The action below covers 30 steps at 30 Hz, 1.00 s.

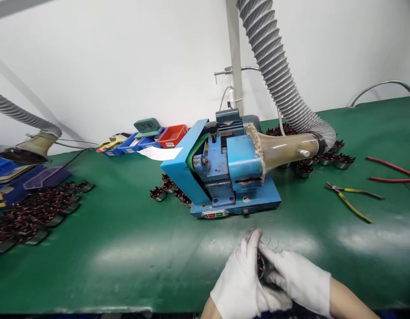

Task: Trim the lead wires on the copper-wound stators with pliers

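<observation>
Both hands wear white gloves and meet near the front edge of the green table. Between them is a motor stator point(261, 266), a dark ring with copper windings, mostly covered by the gloves. My left hand point(240, 277) wraps it from the left, fingers over the top. From the right, my right hand point(294, 274) closes on the same stator, its fingertips pressed against it. A few thin wire ends point(273, 243) stick up above the fingers. Just behind the hands stands a blue belt grinding machine point(221, 173) with red and green buttons.
Several stators point(35, 217) are heaped at the left, others point(342, 160) behind the machine. A ribbed grey hose point(278, 66) runs down to the machine's nozzle. Yellow-handled cutters point(353, 197) and red-handled pliers point(391, 170) lie at right. Blue and red bins point(172, 136) stand by the wall.
</observation>
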Each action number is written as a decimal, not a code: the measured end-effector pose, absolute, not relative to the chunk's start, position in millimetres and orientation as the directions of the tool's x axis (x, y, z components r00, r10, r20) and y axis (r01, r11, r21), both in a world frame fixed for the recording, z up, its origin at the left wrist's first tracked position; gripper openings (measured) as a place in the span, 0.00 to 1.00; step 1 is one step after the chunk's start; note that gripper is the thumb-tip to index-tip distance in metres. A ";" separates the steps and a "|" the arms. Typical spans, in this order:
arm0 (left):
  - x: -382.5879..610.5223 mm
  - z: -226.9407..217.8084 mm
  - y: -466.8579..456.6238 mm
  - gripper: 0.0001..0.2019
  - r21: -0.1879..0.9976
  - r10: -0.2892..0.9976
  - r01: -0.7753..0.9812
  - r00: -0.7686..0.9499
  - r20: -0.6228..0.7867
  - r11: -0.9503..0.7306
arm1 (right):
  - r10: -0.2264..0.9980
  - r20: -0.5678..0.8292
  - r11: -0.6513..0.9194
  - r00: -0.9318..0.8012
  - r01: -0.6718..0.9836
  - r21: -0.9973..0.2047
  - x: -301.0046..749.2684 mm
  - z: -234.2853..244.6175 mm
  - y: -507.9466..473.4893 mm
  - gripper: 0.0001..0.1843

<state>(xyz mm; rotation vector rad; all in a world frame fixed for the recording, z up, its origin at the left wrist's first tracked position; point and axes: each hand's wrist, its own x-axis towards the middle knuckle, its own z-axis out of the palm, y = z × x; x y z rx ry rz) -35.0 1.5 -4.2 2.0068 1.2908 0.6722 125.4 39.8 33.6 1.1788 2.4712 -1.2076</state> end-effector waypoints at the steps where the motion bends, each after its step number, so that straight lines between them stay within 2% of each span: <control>1: -34.6 -1.9 3.9 0.58 0.763 0.917 0.584 0.397 0.030 -0.278 | 0.578 -0.447 0.363 -0.683 0.705 -0.609 124.0 34.0 41.3 0.38; 3: -33.5 4.3 7.8 0.48 0.762 0.914 0.608 0.403 -0.056 -0.221 | 0.591 -0.444 0.363 -0.673 0.714 -0.599 125.7 29.3 41.1 0.34; 6: -31.6 14.3 10.6 0.33 0.719 0.908 0.678 0.384 -0.169 -0.154 | 0.694 -0.389 0.341 -0.606 0.753 -0.564 131.1 14.6 34.6 0.19; 8: -30.8 18.3 9.9 0.27 0.700 0.905 0.697 0.385 -0.179 -0.157 | 0.765 -0.333 0.257 -0.551 0.736 -0.627 133.2 7.3 29.8 0.14; 11: -30.6 17.3 5.9 0.19 0.686 0.915 0.698 0.385 -0.119 -0.204 | 0.812 -0.307 0.066 -0.497 0.601 -0.797 133.5 6.2 27.7 0.14; 14: -29.2 10.6 1.4 0.17 0.667 0.930 0.691 0.366 0.009 -0.279 | 0.798 -0.356 -0.097 -0.486 0.480 -0.872 132.1 8.7 30.5 0.15; 18: -22.7 2.4 -1.1 0.13 0.652 0.935 0.676 0.314 0.167 -0.343 | 0.762 -0.439 -0.282 -0.477 0.365 -0.887 133.7 6.8 35.1 0.16; 22: -16.7 0.7 -1.1 0.10 0.675 0.953 0.675 0.250 0.170 -0.298 | 0.732 -0.563 -0.505 -0.383 0.250 -0.826 151.6 8.5 42.7 0.21; 24: -15.7 1.0 -0.9 0.09 0.692 0.957 0.664 0.244 0.157 -0.283 | 0.816 -0.532 -0.479 -0.225 0.252 -0.841 163.0 11.0 44.8 0.22; 26: -15.6 0.8 -0.5 0.09 0.701 0.957 0.656 0.244 0.156 -0.282 | 0.919 -0.376 -0.314 -0.116 0.359 -0.879 168.6 11.1 41.7 0.18; 28: -15.8 -0.1 -0.2 0.09 0.697 0.953 0.652 0.249 0.175 -0.298 | 0.974 -0.160 -0.060 -0.159 0.499 -0.865 165.2 7.1 33.2 0.12; 30: -15.9 -1.3 -0.1 0.10 0.686 0.947 0.653 0.251 0.202 -0.319 | 0.959 0.036 0.196 -0.282 0.562 -0.804 155.4 -0.1 23.5 0.06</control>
